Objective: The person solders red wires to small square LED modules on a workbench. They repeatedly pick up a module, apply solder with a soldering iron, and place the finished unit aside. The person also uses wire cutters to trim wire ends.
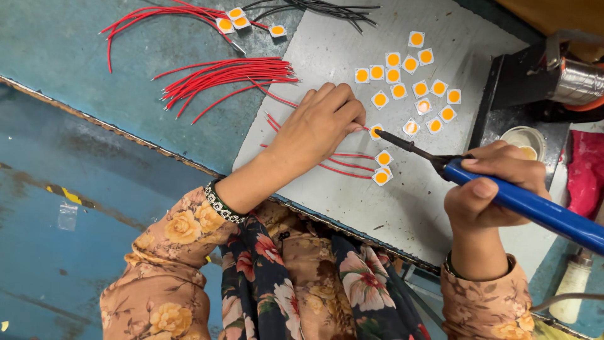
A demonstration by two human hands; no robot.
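My right hand grips a soldering iron with a blue handle. Its dark tip reaches a small white square chip with an orange centre on the grey work board. My left hand rests on the board and pinches a thin red wire against that chip. Two more chips with red wires attached lie just below the tip. Several loose chips are spread out beyond the iron.
A bundle of red wires lies left of the board on the blue-green table, with more red wires and chips further back. Black wires lie at the far edge. A dark stand and small round pot sit on the right.
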